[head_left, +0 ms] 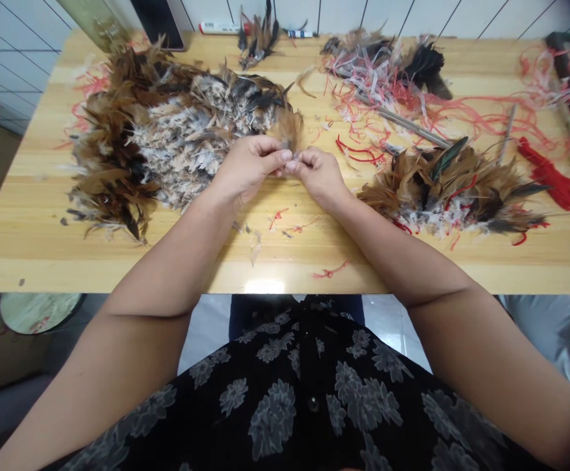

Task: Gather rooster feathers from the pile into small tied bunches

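Both hands meet above the middle of the wooden table [285, 261]. Between the thumb and fingers of my left hand [255, 165] is a small tuft of brown feathers [291, 125], its tips fanning up and away from me. The fingers of my right hand [320, 171] pinch at the base of the same tuft; the fingertips cover the quill ends. Left of the hands spreads a large pile of feathers [177, 137], brown and black around a fluffy grey-white middle. To the right lies a row of brown feather bundles [452, 180] with white bases and red ties.
Red yarn strands [554, 173] lie at the right. Tangled pink and white strings [378, 78] with dark feathers sit at the back, near a thin stick [415, 127]. A marker [219, 28], a dark feather bunch [259, 40] and a phone-like dark object [158, 23] line the wall.
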### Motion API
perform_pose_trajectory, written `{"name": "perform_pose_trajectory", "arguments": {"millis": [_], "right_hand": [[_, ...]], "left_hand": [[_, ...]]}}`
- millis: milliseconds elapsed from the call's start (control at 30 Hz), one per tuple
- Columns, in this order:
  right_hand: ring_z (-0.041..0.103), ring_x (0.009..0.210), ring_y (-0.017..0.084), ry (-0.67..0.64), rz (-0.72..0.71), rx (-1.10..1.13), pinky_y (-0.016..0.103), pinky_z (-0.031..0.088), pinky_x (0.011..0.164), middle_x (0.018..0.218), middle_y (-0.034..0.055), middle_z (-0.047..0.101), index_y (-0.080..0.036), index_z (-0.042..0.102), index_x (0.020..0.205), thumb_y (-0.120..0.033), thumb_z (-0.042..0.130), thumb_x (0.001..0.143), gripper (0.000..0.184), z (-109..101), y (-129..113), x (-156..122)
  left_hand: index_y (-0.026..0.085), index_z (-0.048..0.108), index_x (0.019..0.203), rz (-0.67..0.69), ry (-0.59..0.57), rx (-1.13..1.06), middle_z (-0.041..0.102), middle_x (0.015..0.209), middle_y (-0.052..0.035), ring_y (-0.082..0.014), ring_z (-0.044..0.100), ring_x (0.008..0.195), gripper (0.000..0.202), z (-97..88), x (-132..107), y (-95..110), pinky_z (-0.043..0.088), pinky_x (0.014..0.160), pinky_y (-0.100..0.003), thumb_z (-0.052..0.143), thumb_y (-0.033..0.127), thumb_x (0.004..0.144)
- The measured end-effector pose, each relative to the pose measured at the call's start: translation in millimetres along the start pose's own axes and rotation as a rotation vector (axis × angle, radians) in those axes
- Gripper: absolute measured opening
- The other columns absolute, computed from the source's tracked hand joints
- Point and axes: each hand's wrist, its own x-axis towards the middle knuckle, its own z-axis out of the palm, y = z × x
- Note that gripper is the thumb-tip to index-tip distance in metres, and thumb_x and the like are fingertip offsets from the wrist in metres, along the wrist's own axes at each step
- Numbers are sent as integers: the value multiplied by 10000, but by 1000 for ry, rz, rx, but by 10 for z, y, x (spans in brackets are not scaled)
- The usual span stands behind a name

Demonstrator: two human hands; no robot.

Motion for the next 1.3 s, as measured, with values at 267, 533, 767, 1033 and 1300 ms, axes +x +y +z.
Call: {"name": "perform_pose_trajectory", "arguments": {"millis": [267,533,767,1033,1300], "right_hand": [[622,956,192,6,-2,-47,365,545,1025,851,-10,619,-240,631,740,-510,1045,1015,566,-35,-63,-13],[696,980,193,-39,-66,23,370,591,1023,944,22,767,-216,829,875,-759,997,1002,582,-20,30,-3],[738,988,194,-51,-109,119,360,614,1001,997,33,859,-221,897,939,-791,1025,953,585,3,194,71],[711,959,180,-41,-105,173,346,608,959,1021,30,873,-222,914,983,-728,1031,979,519,42,193,61],[764,1020,198,-34,-115,149,365,637,1055,1034,34,884,-229,906,976,-716,1007,1015,499,25,174,46]], "left_hand": [[254,772,790,-28,-8,13,751,782,-2,-254,808,835,498,-24,-11,20,655,760,-337,1261,318,856],[211,721,769,-68,29,-105,719,731,20,-138,671,690,487,-13,-10,69,564,712,-253,1033,104,1128],[184,671,800,-289,114,-443,707,726,16,-85,714,612,519,-40,28,187,580,613,-138,837,98,1285],[176,690,791,-322,68,-450,706,729,3,-95,725,599,506,2,4,158,610,598,-128,869,74,1253],[171,678,751,-352,71,-457,702,725,5,-81,716,594,543,77,-47,254,591,581,-111,881,59,1242]]}}
